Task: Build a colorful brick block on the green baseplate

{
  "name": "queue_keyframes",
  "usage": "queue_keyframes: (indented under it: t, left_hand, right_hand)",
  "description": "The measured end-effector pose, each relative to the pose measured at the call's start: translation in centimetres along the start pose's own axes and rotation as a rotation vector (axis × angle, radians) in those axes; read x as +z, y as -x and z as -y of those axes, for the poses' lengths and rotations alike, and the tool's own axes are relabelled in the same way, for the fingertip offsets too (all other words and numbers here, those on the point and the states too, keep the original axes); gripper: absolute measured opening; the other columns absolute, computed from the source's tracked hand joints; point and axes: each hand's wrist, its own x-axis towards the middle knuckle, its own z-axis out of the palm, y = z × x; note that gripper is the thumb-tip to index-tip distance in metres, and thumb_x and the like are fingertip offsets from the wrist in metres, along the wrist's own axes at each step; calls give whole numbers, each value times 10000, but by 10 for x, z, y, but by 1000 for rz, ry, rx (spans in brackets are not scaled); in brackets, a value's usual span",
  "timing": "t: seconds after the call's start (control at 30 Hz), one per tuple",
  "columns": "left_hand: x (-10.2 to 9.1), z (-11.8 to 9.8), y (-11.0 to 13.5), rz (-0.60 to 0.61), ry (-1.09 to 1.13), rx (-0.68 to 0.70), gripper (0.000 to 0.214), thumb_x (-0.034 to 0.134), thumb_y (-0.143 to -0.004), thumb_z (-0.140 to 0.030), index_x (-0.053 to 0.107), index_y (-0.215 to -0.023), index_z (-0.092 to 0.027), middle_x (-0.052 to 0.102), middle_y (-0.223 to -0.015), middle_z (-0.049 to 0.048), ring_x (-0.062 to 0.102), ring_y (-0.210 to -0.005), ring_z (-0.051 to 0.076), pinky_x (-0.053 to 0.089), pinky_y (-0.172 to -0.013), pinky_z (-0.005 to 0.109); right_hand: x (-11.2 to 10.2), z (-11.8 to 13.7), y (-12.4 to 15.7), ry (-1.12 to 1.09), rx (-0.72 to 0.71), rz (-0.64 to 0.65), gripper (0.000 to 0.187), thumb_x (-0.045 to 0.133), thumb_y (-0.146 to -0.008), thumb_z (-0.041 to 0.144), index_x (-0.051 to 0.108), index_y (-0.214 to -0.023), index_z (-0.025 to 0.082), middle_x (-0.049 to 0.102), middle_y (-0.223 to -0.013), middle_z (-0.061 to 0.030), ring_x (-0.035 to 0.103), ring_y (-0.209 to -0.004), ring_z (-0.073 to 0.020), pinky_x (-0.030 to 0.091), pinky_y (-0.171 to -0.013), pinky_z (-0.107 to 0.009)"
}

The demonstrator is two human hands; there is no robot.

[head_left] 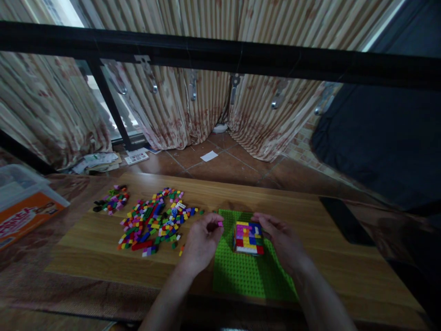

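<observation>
My left hand (203, 241) is closed, with a small magenta brick (220, 224) pinched between its fingertips. It hovers over the left edge of a green baseplate (241, 276). On that plate stands a squarish block built of toy bricks (248, 237), its top a mix of yellow, pink, blue, red and white. My right hand (284, 239) is beside the block's far right corner, fingers stretched out; whether the fingertips touch it I cannot tell. Its palm side is partly hidden.
Loose coloured bricks (160, 220) lie spread on the wooden table (103, 262), with a smaller brick pile (117, 200) farther left. A dark phone-like slab (346, 220) lies at the right. A clear plastic box with an orange label (31, 207) stands at the left edge.
</observation>
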Motion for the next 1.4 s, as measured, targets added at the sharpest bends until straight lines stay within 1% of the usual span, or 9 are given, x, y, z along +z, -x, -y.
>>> queue_keyframes:
  t: [0.2, 0.4, 0.47, 0.63, 0.8, 1.0, 1.17, 1.27, 1.4]
  left_hand:
    - [0, -2, 1, -10, 25, 3, 128, 612, -760, -183, 666, -875, -168, 646, -771, 15, 584, -722, 147, 452, -680, 249]
    - [4, -3, 3, -10, 147, 21, 248, 627, -766, -183, 647, -1014, -178, 673, -866, 28, 613, -796, 153, 478, -745, 263]
    - [6, -3, 3, 15, 175, 40, 301, 637, -770, -188, 632, -1071, -185, 685, -875, 28, 620, -811, 155, 480, -769, 269]
    - [9, -3, 3, 107, 245, 41, 355, 652, -776, -215, 607, -1126, -185, 708, -913, 43, 637, -840, 170, 487, -794, 289]
    - [7, -7, 3, 132, 326, -2, 349, 652, -772, -197, 605, -1118, -179, 714, -917, 45, 634, -831, 162, 483, -761, 268]
    - [6, -12, 5, 190, 381, -65, 364, 690, -747, -212, 623, -1104, -180, 713, -903, 43, 639, -825, 161, 480, -767, 272]
    - [7, -14, 7, 252, 450, -76, 376, 704, -746, -244, 626, -1107, -178, 716, -899, 52, 642, -827, 167, 482, -783, 286]
    - [6, -13, 6, 221, 422, -105, 362, 690, -753, -268, 630, -1097, -171, 714, -919, 63, 638, -771, 157, 493, -736, 282]
    - [3, -5, 0, 38, 320, -116, 263, 664, -757, -268, 657, -994, -155, 705, -894, 55, 635, -754, 152, 496, -694, 263]
  right_hand:
    - [3, 2, 3, 79, -14, 96, 412, 760, -633, 517, 735, -914, 217, 747, -934, -61, 683, -832, -229, 542, -780, -403]
    - [2, 3, 2, 67, -113, -40, 332, 734, -685, 473, 725, -902, 221, 738, -972, -61, 662, -901, -228, 513, -828, -395]
    - [3, 3, 4, 114, -179, -49, 298, 698, -732, 460, 719, -912, 224, 731, -978, -59, 660, -899, -227, 507, -832, -399]
    - [9, 5, 16, 350, -425, 67, 219, 604, -841, 389, 708, -981, 257, 694, -1029, -47, 623, -983, -217, 463, -904, -404]
    - [15, 14, 26, 555, -614, 162, 185, 586, -868, 319, 691, -1017, 294, 668, -1080, -35, 568, -1069, -218, 436, -932, -396]
    - [21, 19, 31, 674, -735, 248, 300, 672, -814, 297, 631, -1112, 297, 653, -1106, -38, 543, -1072, -232, 447, -903, -400]
    - [23, 18, 31, 702, -772, 263, 202, 635, -852, 293, 641, -1054, 291, 662, -1056, -31, 559, -1029, -218, 451, -887, -391]
    - [12, 18, 27, 713, -748, 228, 171, 635, -851, 316, 655, -1017, 282, 654, -1073, -41, 558, -1053, -225, 453, -905, -399]
    - [-12, 16, 20, 782, -732, 152, 194, 642, -839, 329, 668, -1022, 271, 638, -1116, -56, 557, -1080, -240, 464, -920, -425]
